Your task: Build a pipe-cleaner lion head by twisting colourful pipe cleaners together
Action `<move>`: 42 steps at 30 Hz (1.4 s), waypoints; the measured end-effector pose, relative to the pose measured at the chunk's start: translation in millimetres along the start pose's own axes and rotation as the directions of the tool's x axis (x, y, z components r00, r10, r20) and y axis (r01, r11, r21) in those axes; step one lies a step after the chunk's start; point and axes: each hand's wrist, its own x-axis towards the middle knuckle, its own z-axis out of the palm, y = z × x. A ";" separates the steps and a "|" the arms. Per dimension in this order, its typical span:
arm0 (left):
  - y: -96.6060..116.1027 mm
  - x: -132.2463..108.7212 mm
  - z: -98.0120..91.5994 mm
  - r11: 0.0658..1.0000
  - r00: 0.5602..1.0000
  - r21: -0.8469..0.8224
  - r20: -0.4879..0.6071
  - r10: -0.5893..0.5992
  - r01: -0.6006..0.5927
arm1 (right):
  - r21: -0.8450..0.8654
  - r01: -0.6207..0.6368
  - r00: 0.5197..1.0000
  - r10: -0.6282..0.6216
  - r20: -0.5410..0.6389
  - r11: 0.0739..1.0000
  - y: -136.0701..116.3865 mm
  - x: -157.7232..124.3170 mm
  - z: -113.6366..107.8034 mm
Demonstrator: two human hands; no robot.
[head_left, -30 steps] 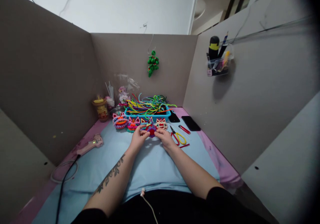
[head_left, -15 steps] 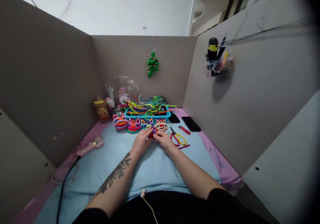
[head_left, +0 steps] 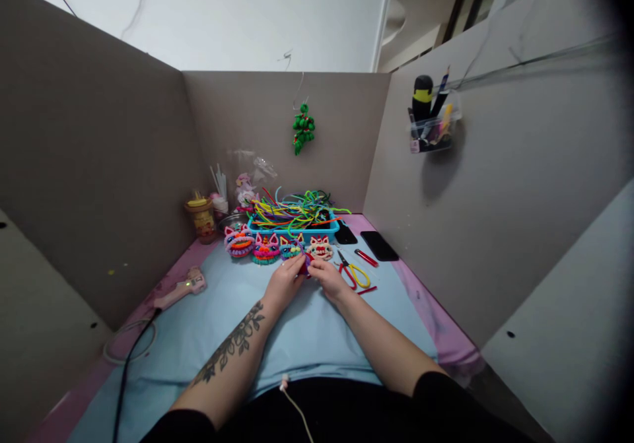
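My left hand (head_left: pixel 283 283) and my right hand (head_left: pixel 329 278) meet over the light blue mat (head_left: pixel 297 337), fingers pinched together on a small red and purple pipe-cleaner piece (head_left: pixel 304 266), mostly hidden between them. Just beyond stands a row of finished pipe-cleaner faces (head_left: pixel 265 247) with pointed ears. Behind that row, a blue basket (head_left: pixel 297 230) holds several loose pipe cleaners in many colours.
Red-and-yellow scissors (head_left: pixel 353 272) and a red lighter (head_left: pixel 366 257) lie right of my hands, with two dark phones (head_left: pixel 379 245) behind. A pink glue gun (head_left: pixel 176 289) and its cord lie at left. Grey partition walls surround the table; a green ornament (head_left: pixel 302 128) hangs at the back.
The piece was held higher and more visible a second ago; now both hands have closed round it, lower and slightly nearer me.
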 end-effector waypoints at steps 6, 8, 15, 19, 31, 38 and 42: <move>-5.8 -0.8 4.4 0.990 0.992 0.078 -0.045 0.121 -0.118 | 0.075 0.050 0.998 -0.052 0.028 0.996 -3.7 -3.3 0.6; -7.9 -1.1 5.0 0.977 0.985 0.142 -0.041 0.166 -0.159 | 0.077 0.054 0.998 -0.056 0.031 0.996 -4.7 -4.0 1.1; -4.0 1.6 2.0 0.952 0.976 0.249 -0.077 0.203 -0.178 | 0.007 0.058 0.992 -0.057 -0.115 0.998 6.9 1.1 5.6; 0.3 1.9 0.8 0.955 0.981 0.255 -0.077 0.177 -0.152 | 0.016 0.077 0.994 -0.075 -0.080 0.997 6.3 -0.3 8.8; -5.1 1.9 -1.8 0.997 0.994 0.055 -0.096 -0.054 0.059 | -0.298 0.188 0.948 -0.252 -0.196 0.936 -0.9 -0.3 -4.3; -1.2 0.7 -1.7 0.997 0.997 -0.072 0.070 -0.032 0.037 | -0.418 0.227 0.942 -0.307 -0.133 0.879 -5.4 1.7 -11.1; -1.2 -1.0 -1.3 0.996 0.992 -0.084 0.123 0.003 0.008 | -0.408 0.196 0.952 -0.273 -0.137 0.891 -0.8 4.3 -12.6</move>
